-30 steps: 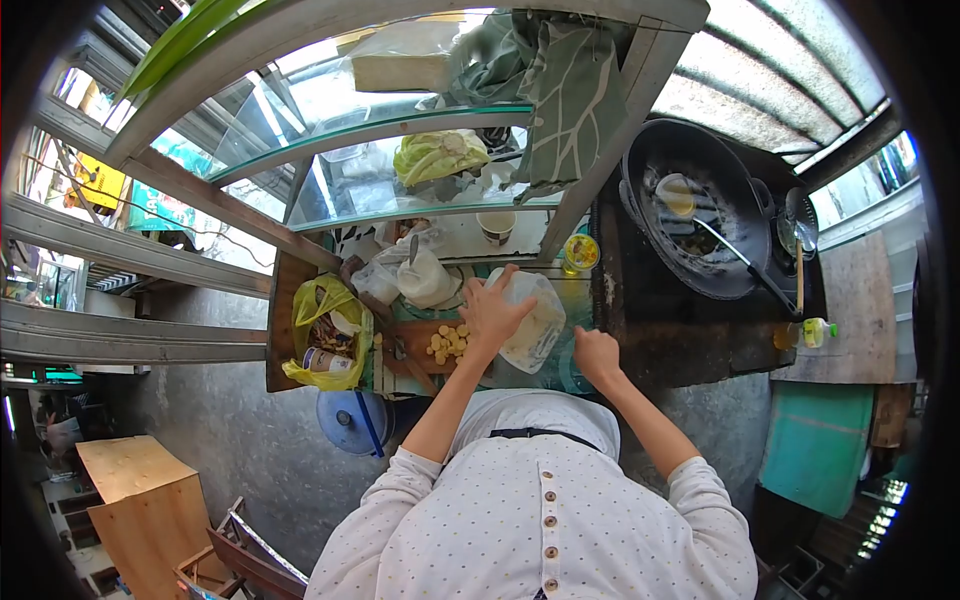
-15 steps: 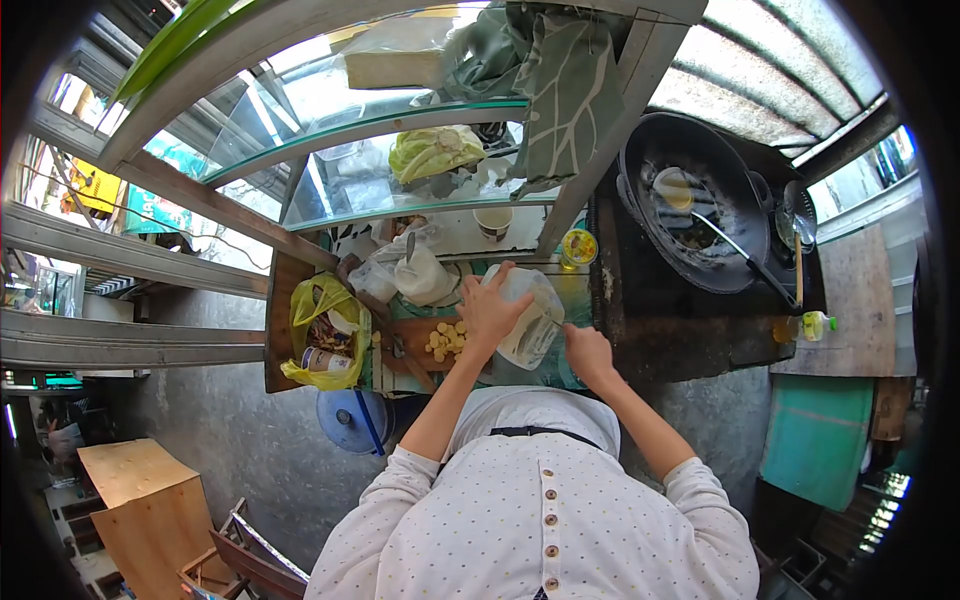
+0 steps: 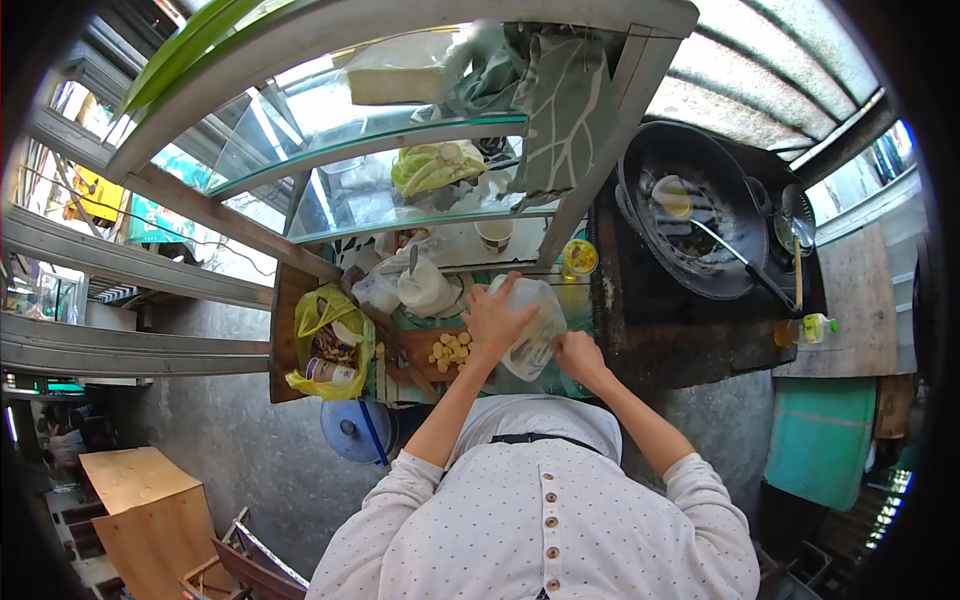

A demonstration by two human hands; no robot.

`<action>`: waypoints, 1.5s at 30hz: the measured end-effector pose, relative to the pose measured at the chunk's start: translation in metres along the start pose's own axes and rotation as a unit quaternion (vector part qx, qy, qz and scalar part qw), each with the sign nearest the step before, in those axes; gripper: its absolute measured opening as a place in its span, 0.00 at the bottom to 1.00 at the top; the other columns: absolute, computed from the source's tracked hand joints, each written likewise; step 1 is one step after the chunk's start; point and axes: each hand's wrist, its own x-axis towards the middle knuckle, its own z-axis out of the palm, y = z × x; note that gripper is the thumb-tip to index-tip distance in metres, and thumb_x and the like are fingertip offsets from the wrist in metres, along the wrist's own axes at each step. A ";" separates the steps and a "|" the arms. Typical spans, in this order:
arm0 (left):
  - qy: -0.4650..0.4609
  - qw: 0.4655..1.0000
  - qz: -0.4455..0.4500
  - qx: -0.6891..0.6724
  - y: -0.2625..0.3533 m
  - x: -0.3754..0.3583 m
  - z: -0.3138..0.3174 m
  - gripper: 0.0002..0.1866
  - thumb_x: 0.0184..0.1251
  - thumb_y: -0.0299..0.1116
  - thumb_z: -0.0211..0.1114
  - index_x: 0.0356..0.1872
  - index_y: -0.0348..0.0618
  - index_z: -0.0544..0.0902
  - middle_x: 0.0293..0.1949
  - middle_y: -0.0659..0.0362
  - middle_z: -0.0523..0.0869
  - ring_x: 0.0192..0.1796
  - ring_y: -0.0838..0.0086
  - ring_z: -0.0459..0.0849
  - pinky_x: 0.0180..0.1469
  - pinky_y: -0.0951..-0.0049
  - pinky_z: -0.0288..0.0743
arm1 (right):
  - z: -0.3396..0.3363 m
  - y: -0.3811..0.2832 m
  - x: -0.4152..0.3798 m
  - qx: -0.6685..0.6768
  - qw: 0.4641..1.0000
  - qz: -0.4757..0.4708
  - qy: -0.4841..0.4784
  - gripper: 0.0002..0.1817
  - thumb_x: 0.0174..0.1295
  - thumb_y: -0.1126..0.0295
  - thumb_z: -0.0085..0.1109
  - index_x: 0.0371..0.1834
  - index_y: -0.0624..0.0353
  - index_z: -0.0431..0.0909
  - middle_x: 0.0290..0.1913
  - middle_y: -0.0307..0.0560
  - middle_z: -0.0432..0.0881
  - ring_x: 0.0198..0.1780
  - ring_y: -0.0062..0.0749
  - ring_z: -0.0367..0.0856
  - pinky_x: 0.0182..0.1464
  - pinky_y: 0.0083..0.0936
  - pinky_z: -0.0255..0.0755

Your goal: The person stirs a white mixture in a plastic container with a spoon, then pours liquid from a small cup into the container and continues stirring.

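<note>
A translucent plastic container [image 3: 530, 352] with whitish contents sits on the counter in front of me, tilted slightly. My left hand [image 3: 496, 318] grips its left side, fingers at the far rim and thumb reaching over the opening. At the container's right edge, my right hand [image 3: 580, 358] is closed around a thin utensil whose working end I cannot make out inside the container. To the left of my left hand, round pale-yellow slices [image 3: 450, 350] lie on a brown wooden cutting board [image 3: 410, 345].
A white bag [image 3: 428, 290] and a yellow plastic bag [image 3: 328, 345] stand left. Behind are a paper cup [image 3: 494, 234] and a yellow-topped jar [image 3: 578, 258]. A black wok [image 3: 690, 270] with a ladle sits right, on the stove. The glass cabinet [image 3: 430, 215] overhangs the counter.
The container has tipped a little, and its rim has turned under my left hand. My right hand has moved slightly left, closer against the container's side. The view has shifted a little.
</note>
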 end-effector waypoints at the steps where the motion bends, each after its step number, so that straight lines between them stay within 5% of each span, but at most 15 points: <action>1: 0.003 1.000 -0.011 -0.022 -0.004 0.001 -0.002 0.33 0.43 0.54 0.66 0.57 0.70 0.73 0.46 0.49 0.70 0.55 0.55 0.68 0.53 0.47 0.62 | -0.003 -0.002 0.004 0.015 0.998 0.039 0.054 0.10 0.49 0.73 0.50 0.31 0.62 0.81 0.29 0.65 0.80 0.35 0.61 0.80 0.42 0.48 0.74; 5: -0.019 0.999 -0.026 -0.020 -0.007 0.003 0.000 0.32 0.44 0.54 0.65 0.57 0.70 0.73 0.47 0.48 0.70 0.55 0.55 0.67 0.53 0.47 0.62 | 0.011 -0.001 -0.005 -0.061 0.994 -0.037 -0.082 0.10 0.50 0.73 0.49 0.31 0.63 0.80 0.28 0.65 0.79 0.36 0.58 0.80 0.39 0.48 0.74; 9: -0.020 0.998 -0.022 -0.047 -0.011 0.005 0.002 0.33 0.44 0.55 0.65 0.58 0.69 0.73 0.49 0.47 0.69 0.56 0.53 0.66 0.53 0.46 0.62 | -0.003 0.009 0.006 -0.019 0.998 0.053 0.035 0.09 0.49 0.72 0.50 0.26 0.64 0.80 0.28 0.65 0.79 0.36 0.57 0.80 0.40 0.48 0.74; 13: -0.054 0.998 -0.014 -0.017 -0.008 0.006 0.005 0.33 0.44 0.56 0.65 0.58 0.67 0.73 0.49 0.47 0.69 0.55 0.52 0.66 0.52 0.46 0.61 | 0.015 0.006 -0.001 -0.057 0.993 -0.051 -0.090 0.08 0.50 0.73 0.49 0.28 0.62 0.80 0.27 0.62 0.80 0.35 0.55 0.80 0.36 0.45 0.74; 17: -0.042 0.998 -0.020 -0.037 -0.018 0.004 0.004 0.34 0.44 0.56 0.64 0.58 0.68 0.73 0.48 0.49 0.68 0.54 0.53 0.66 0.52 0.47 0.61 | -0.011 0.008 -0.001 -0.028 0.998 0.032 0.048 0.11 0.50 0.73 0.50 0.32 0.59 0.82 0.27 0.62 0.79 0.33 0.55 0.80 0.36 0.46 0.74; 22: -0.053 0.994 -0.028 -0.090 -0.025 0.007 0.005 0.33 0.43 0.56 0.65 0.57 0.68 0.74 0.48 0.52 0.68 0.55 0.58 0.66 0.52 0.48 0.61 | -0.015 0.011 -0.019 -0.087 0.995 -0.055 -0.014 0.12 0.51 0.72 0.51 0.36 0.55 0.83 0.27 0.59 0.80 0.33 0.52 0.80 0.36 0.44 0.74; 25: -0.051 0.993 -0.012 -0.103 -0.032 0.008 0.009 0.34 0.42 0.56 0.65 0.57 0.68 0.74 0.48 0.53 0.68 0.56 0.58 0.65 0.52 0.48 0.61 | -0.044 0.008 -0.016 -0.022 0.989 -0.095 0.108 0.11 0.56 0.65 0.52 0.36 0.53 0.83 0.27 0.52 0.81 0.32 0.48 0.80 0.34 0.40 0.73; 32: -0.053 0.996 0.002 -0.065 -0.012 0.002 0.000 0.33 0.42 0.54 0.66 0.57 0.68 0.75 0.48 0.51 0.68 0.56 0.56 0.65 0.51 0.47 0.61 | -0.023 -0.014 -0.005 -0.030 0.994 -0.043 0.098 0.12 0.59 0.63 0.50 0.35 0.54 0.83 0.27 0.53 0.81 0.31 0.50 0.80 0.34 0.41 0.73; 35: -0.050 0.996 0.004 -0.070 -0.016 -0.001 0.002 0.33 0.43 0.54 0.66 0.57 0.68 0.74 0.47 0.50 0.69 0.56 0.55 0.65 0.51 0.47 0.62 | -0.017 -0.016 -0.008 0.045 0.982 -0.082 0.165 0.12 0.60 0.64 0.50 0.38 0.56 0.82 0.29 0.52 0.82 0.32 0.48 0.80 0.35 0.38 0.73; 37: -0.044 0.996 0.002 -0.081 -0.019 -0.001 0.003 0.33 0.43 0.55 0.66 0.57 0.68 0.73 0.48 0.50 0.69 0.56 0.55 0.65 0.51 0.47 0.62 | -0.011 -0.005 -0.006 0.235 0.967 -0.067 0.066 0.13 0.61 0.64 0.51 0.41 0.58 0.80 0.31 0.51 0.82 0.33 0.45 0.81 0.37 0.33 0.72; 45: -0.046 0.996 -0.003 -0.080 -0.019 0.001 0.004 0.33 0.43 0.54 0.66 0.57 0.68 0.74 0.48 0.50 0.68 0.56 0.55 0.65 0.51 0.47 0.61 | -0.024 -0.013 -0.022 0.331 0.937 -0.053 0.096 0.12 0.63 0.65 0.48 0.36 0.62 0.78 0.30 0.50 0.81 0.33 0.40 0.81 0.37 0.27 0.71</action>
